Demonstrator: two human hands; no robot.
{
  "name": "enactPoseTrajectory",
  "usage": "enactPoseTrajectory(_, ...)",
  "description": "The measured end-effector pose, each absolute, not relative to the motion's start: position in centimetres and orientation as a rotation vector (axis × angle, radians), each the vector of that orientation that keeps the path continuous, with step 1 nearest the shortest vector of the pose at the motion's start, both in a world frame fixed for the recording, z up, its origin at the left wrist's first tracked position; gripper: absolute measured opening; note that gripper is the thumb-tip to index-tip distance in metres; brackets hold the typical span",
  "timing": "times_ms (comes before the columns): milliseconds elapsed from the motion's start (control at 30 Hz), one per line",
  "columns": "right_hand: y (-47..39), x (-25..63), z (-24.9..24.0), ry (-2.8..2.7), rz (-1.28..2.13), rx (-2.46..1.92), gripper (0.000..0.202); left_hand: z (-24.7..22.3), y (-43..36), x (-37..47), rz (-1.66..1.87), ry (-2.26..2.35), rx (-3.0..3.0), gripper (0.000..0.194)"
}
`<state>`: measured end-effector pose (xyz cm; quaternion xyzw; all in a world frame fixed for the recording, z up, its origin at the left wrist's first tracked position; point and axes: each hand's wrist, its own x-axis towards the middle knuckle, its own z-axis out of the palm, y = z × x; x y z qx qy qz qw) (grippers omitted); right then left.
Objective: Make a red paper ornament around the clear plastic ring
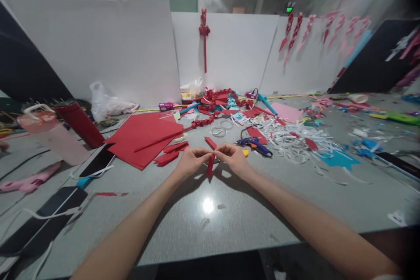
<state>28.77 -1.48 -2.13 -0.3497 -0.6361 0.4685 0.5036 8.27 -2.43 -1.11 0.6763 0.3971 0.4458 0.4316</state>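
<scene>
Between my two hands is a red paper strip [210, 169], pinched near its middle and held a little above the grey table. Its ends point away from me and toward me. My left hand [194, 159] grips it from the left with thumb and forefinger, and my right hand [232, 157] pinches it from the right; the fingertips nearly meet. Just left of my left hand lies a pile of cut red paper strips [169, 155]. Large red paper sheets [138, 131] lie behind that pile. A blue glue gun [257, 145] rests right of my right hand.
White paper shreds [288, 138] spread over the right side. A pink bottle [55, 133], a red tumbler [80, 123], phones and a pink glue gun [31, 179] occupy the left. Against the white board [236, 52] hangs a red paper ornament [204, 35]. Someone's fingers [4, 146] show at the left edge.
</scene>
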Motion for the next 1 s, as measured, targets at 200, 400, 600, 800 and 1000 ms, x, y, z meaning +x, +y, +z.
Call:
enactPoseTrajectory(200, -1.1, 28.9, -2.2, -1.532, 1.085, -0.843, 0.043, -0.6, -2.9, 8.6, 1.092, 0.976, 1.732, 0.033)
enactPoseTrajectory(400, -1.7, 28.8, -2.2, -1.595, 1.083, -0.809, 0.039, -1.0, -2.9, 9.0, 1.159, 1.042, 1.799, 0.025)
enactPoseTrajectory(600, -1.2, 29.1, -2.2, -1.586, 1.022, -0.825, 0.039, -1.2, -2.9, 9.1, 1.202, 1.053, 1.82, 0.022)
enactPoseTrajectory(800, 0.0, 30.0, -2.3, -1.324, 0.957, -0.826, 0.037, -1.6, -2.6, 9.0, 1.339, 0.99, 1.734, 0.038)
enactPoseTrajectory(1000, 0.2, 29.8, -2.7, -1.292, 0.959, -0.805, 0.035, -2.1, -2.2, 8.8, 1.506, 1.072, 1.707, 0.02)
